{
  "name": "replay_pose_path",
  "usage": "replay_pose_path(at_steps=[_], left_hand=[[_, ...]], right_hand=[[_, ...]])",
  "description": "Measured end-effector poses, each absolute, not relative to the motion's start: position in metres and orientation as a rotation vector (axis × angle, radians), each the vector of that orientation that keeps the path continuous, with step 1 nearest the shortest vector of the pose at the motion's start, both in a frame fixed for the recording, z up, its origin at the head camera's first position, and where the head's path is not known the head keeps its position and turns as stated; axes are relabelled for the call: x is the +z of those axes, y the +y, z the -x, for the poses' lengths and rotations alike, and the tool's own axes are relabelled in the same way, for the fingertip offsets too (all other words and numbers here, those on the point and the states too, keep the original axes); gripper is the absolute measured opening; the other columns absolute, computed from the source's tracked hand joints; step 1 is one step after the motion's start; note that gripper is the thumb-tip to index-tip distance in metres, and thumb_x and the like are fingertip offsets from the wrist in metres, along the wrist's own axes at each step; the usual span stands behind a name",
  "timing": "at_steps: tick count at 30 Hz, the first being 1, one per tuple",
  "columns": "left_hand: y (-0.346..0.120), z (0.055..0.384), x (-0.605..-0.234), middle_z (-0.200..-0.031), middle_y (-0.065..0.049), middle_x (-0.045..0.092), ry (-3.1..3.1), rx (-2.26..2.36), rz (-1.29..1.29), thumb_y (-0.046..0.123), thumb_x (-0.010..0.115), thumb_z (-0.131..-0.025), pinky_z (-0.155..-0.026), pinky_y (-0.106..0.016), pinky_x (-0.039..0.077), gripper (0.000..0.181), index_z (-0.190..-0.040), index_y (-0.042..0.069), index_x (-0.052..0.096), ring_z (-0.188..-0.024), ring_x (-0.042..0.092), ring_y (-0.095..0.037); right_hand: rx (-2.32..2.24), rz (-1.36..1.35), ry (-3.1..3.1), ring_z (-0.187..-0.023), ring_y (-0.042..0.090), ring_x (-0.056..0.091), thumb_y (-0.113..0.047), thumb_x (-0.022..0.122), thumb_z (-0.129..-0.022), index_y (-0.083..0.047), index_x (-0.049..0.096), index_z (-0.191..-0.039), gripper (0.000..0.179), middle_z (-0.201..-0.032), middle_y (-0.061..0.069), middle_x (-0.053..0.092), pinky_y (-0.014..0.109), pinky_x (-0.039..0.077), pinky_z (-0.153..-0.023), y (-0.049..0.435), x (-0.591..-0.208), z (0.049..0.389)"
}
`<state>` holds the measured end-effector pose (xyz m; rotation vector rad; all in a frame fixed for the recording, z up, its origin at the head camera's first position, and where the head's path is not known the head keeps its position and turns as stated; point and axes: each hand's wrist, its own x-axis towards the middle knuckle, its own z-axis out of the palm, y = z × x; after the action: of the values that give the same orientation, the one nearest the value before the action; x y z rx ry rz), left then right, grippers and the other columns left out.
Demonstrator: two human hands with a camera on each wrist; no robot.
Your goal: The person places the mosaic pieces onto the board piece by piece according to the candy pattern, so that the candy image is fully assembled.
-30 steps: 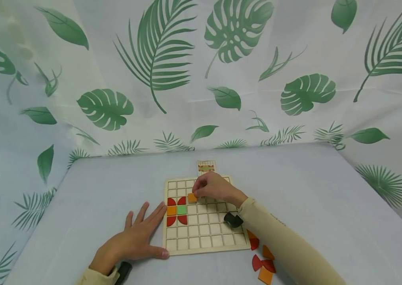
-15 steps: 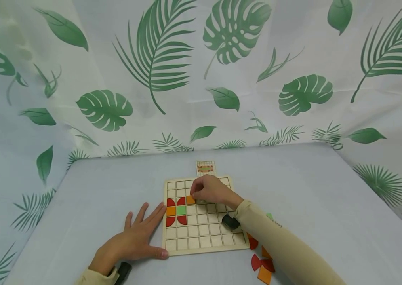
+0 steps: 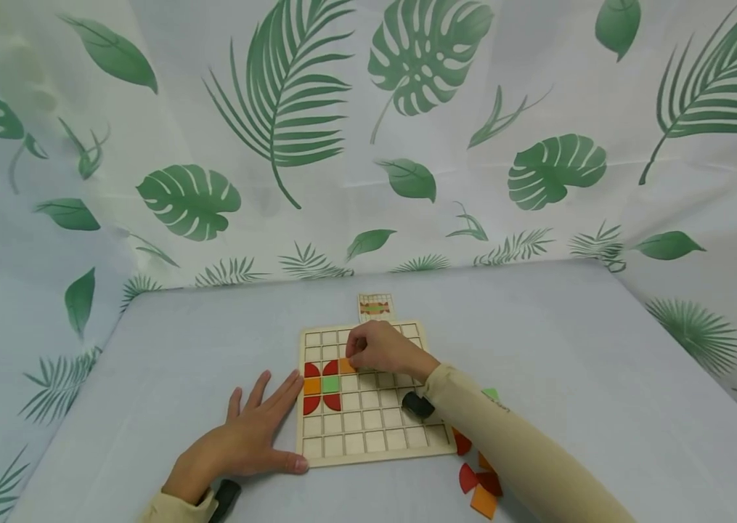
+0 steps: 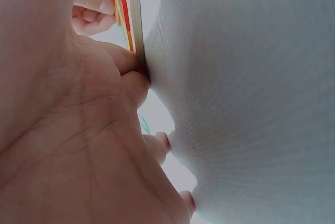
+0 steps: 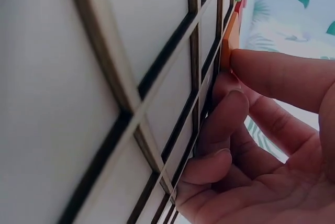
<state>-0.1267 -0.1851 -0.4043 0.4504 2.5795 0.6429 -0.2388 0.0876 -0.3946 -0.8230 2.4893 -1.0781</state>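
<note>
I see the right hand (image 3: 386, 350) pinching an orange tile (image 3: 345, 365) at the board's (image 3: 377, 458) far half, left of its middle. The left hand (image 3: 244, 438), fingers spread, touches the board's left edge. The tile looks light, hard, maybe slippery; best pinched by its edges.

Grid board (image 3: 342, 444): near rows open from above and from the near edge.
Left edge: occupied by left hand (image 3: 244, 436), fingers spread, fingertips at the rim.
Far middle cells: barred by right hand (image 3: 388, 350), pinching orange square tile (image 3: 345, 366).
Right side: beige sleeve (image 3: 518, 454) slants across the approach; black wrist camera (image 3: 417, 405) over the right-hand cells.
Near right corner: loose tiles (image 3: 484, 501), partly hidden by the sleeve.
Far edge: pattern card (image 3: 375, 307) just beyond.
Passage: tablecloth (image 3: 224, 327), broad stretches left and right.
Limits: leaf-print curtain (image 3: 335, 196), rear and both sides.
</note>
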Motion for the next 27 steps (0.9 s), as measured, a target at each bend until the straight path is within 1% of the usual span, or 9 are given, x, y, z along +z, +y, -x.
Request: replay_pose_path(at_steps=[4, 7, 13, 18, 21, 24, 27], left_hand=[[-0.186, 0.126, -0.404, -0.179, -0.004, 0.016, 2.583, 0.648, -0.462, 0.065, 0.089, -0.076, -0.118, -0.077, -0.009, 0.129, -0.173, 0.014, 0.020, -0.162, -0.007, -0.046], [-0.185, 0.127, -0.405, -0.179, -0.005, 0.016, 2.582, 0.655, -0.465, 0.065, 0.090, -0.076, -0.117, -0.078, -0.009, 0.130, -0.173, 0.014, 0.020, -0.162, -0.007, -0.046], [-0.185, 0.126, -0.405, -0.179, -0.004, 0.015, 2.583, 0.641, -0.460, 0.064, 0.090, -0.076, -0.118, -0.077, -0.010, 0.129, -0.173, 0.015, 0.020, -0.162, -0.008, -0.046], [-0.186, 0.127, -0.404, -0.179, -0.004, 0.015, 2.575, 0.643, -0.446, 0.063, 0.090, -0.076, -0.118, -0.076, -0.011, 0.129, -0.173, 0.016, 0.020, -0.162, -0.009, -0.045], [-0.185, 0.128, -0.403, -0.180, -0.005, 0.014, 2.567, 0.633, -0.438, 0.065, 0.090, -0.076, -0.118, -0.076, -0.013, 0.130, -0.173, 0.015, 0.019, -0.162, -0.010, -0.046], [-0.184, 0.128, -0.404, -0.179, -0.007, 0.014, 2.560, 0.635, -0.435, 0.065, 0.090, -0.076, -0.117, -0.077, -0.014, 0.131, -0.173, 0.014, 0.019, -0.161, -0.010, -0.047], [-0.183, 0.127, -0.405, -0.180, -0.006, 0.013, 2.558, 0.635, -0.434, 0.065, 0.090, -0.076, -0.117, -0.077, -0.014, 0.131, -0.173, 0.015, 0.019, -0.161, -0.010, -0.046]], right_hand=[[-1.056, 0.824, 2.486, -0.074, 0.013, 0.057, -0.004, 0.074, -0.097, -0.004, 0.075, -0.095, 0.003, -0.082, -0.003, 0.067, 0.031, 0.051, -0.072, 0.088, -0.392, 0.237], [-1.068, 0.818, 2.474, -0.077, 0.012, 0.060, -0.008, 0.073, -0.100, -0.005, 0.075, -0.100, 0.004, -0.086, -0.004, 0.069, 0.031, 0.052, -0.074, 0.092, -0.390, 0.236], [-1.198, 0.777, 2.377, -0.093, 0.019, 0.070, -0.017, 0.065, -0.107, -0.001, 0.071, -0.122, 0.023, -0.104, 0.002, 0.074, 0.037, 0.056, -0.083, 0.115, -0.382, 0.231], [-1.260, 0.766, 2.393, -0.111, 0.022, 0.067, -0.023, 0.064, -0.108, 0.001, 0.067, -0.136, 0.037, -0.121, 0.005, 0.072, 0.043, 0.053, -0.099, 0.142, -0.370, 0.219], [-1.264, 0.781, 2.399, -0.117, 0.025, 0.064, -0.024, 0.064, -0.109, 0.002, 0.066, -0.138, 0.039, -0.126, 0.009, 0.072, 0.047, 0.051, -0.104, 0.157, -0.365, 0.209], [-1.242, 0.775, 2.417, -0.118, 0.025, 0.064, -0.024, 0.065, -0.109, 0.002, 0.066, -0.138, 0.038, -0.128, 0.012, 0.072, 0.048, 0.051, -0.105, 0.173, -0.364, 0.201], [-1.207, 0.750, 2.455, -0.120, 0.025, 0.065, -0.023, 0.066, -0.109, 0.001, 0.067, -0.137, 0.037, -0.130, 0.012, 0.072, 0.049, 0.051, -0.105, 0.189, -0.364, 0.192]])
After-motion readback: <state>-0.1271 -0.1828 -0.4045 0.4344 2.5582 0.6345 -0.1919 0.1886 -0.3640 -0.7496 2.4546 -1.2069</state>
